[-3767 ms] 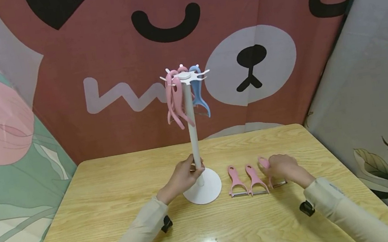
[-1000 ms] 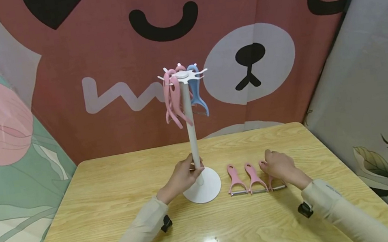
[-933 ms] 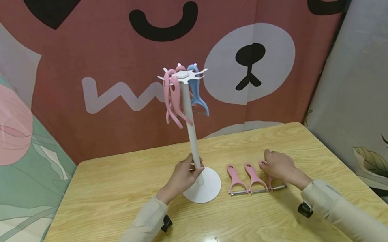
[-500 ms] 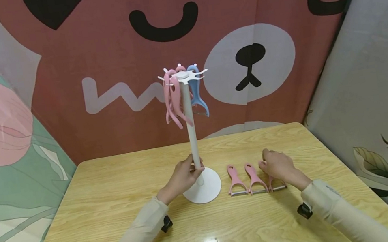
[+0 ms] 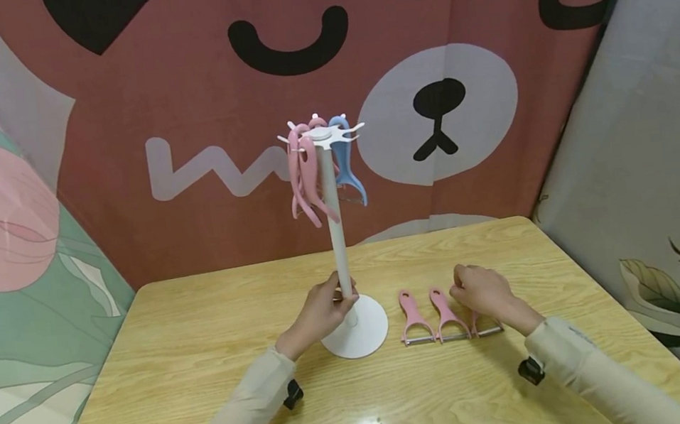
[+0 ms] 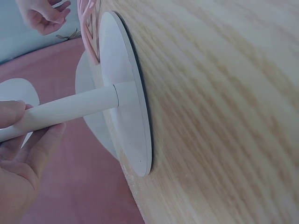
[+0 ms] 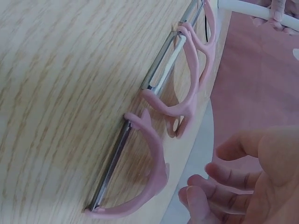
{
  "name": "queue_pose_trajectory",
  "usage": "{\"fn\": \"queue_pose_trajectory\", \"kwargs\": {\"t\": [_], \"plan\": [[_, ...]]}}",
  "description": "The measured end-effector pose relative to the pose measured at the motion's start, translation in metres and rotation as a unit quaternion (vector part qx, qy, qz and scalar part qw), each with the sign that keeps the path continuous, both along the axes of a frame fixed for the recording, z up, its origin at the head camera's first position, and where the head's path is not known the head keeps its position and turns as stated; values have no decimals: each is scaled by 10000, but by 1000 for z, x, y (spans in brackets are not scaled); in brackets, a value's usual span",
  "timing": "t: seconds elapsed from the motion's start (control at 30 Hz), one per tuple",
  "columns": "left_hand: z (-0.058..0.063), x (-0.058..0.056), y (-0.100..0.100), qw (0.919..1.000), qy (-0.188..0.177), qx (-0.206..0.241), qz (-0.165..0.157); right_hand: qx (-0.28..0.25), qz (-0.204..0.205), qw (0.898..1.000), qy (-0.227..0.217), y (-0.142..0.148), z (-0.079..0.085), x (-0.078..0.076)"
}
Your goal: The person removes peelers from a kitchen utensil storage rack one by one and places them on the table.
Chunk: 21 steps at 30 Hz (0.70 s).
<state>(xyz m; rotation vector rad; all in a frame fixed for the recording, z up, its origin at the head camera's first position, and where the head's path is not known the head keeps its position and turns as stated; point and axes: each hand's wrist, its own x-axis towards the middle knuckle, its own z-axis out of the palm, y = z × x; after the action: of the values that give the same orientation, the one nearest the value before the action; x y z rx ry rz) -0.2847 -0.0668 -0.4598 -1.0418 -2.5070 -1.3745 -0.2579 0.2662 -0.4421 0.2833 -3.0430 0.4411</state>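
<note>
My left hand (image 5: 317,313) grips the white pole (image 5: 339,255) of a stand low down, just above its round base (image 5: 366,337). Several pink peelers (image 5: 310,173) and a blue peeler (image 5: 343,158) hang from hooks at its top. On the table right of the base lie three pink peelers in a row: the left peeler (image 5: 409,309), the middle peeler (image 5: 442,304) and the right peeler (image 5: 475,323). My right hand (image 5: 483,292) hovers over the right peeler and hides its handle in the head view. In the right wrist view its loosely curled fingers hold nothing, apart from the nearest peeler (image 7: 158,156).
The wooden table (image 5: 203,344) reaches back to a hanging cloth (image 5: 219,221) with a printed bear face. A patterned cloth (image 5: 646,186) hangs along the right side. Bare tabletop shows left of the stand and in front of it.
Earlier my right hand was down at the right peeler's handle; it has since risen off it and drifted slightly left. That peeler lies on the table. My left hand stays on the pole.
</note>
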Motion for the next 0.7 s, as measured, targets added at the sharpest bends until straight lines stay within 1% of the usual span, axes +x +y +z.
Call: {"fn": "queue_pose_trajectory", "kwargs": {"t": [0.27, 0.4, 0.6, 0.7], "plan": [[-1, 0, 0, 10000, 27, -8, 18, -153, 137, 9997, 156, -9, 4, -3], [-1, 0, 0, 10000, -1, -13, 30, -150, 123, 9994, 275, -13, 6, -6], [-2, 1, 0, 10000, 56, 18, 37, -105, 166, 9985, 521, -20, 13, -9], [-2, 1, 0, 10000, 45, 30, 32, -102, 154, 9983, 553, -23, 16, -8]]}}
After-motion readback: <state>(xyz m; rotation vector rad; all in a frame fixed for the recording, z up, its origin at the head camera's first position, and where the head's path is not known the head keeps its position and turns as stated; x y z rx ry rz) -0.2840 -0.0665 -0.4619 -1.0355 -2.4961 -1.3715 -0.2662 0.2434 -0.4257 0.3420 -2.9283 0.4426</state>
